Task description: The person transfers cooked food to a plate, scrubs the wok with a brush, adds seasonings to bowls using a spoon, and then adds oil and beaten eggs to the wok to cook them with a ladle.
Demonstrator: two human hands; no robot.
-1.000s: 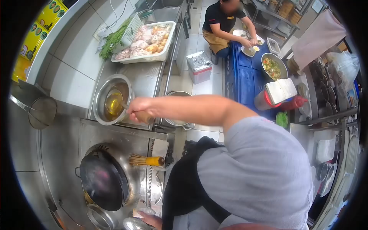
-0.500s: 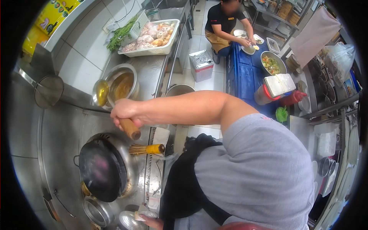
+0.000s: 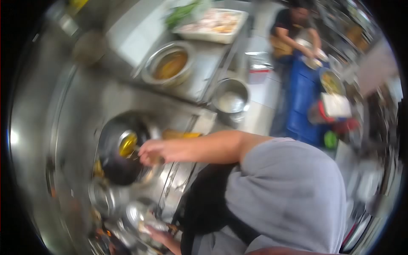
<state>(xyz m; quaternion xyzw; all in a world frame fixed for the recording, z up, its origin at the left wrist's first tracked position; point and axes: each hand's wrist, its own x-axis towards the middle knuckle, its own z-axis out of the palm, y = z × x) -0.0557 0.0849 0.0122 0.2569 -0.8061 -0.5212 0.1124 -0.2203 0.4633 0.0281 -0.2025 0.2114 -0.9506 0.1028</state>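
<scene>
My right hand (image 3: 151,153) is closed around the handle of a ladle (image 3: 128,144) filled with yellow oil. The ladle's bowl is over the dark wok (image 3: 111,159) on the stove. My left hand (image 3: 158,235) is low in the view, blurred, with its fingers closed on a whitish cloth (image 3: 146,226). Close to that cloth lies a perforated metal skimmer (image 3: 135,213). A steel pot of brown oil (image 3: 170,66) stands on the counter beyond my right hand. Partly behind my right forearm is a yellow-bound bamboo brush (image 3: 180,134).
A white basket of raw meat (image 3: 212,26) sits on the far counter. On the floor stand a large metal pot (image 3: 231,97) and a square tin (image 3: 259,70). Another person (image 3: 293,36) works at a blue chest (image 3: 299,108) to the right.
My right hand has carried the oil-filled ladle from beside the oil pot to over the wok. The whole view has shifted and blurred. The left hand still holds the cloth.
</scene>
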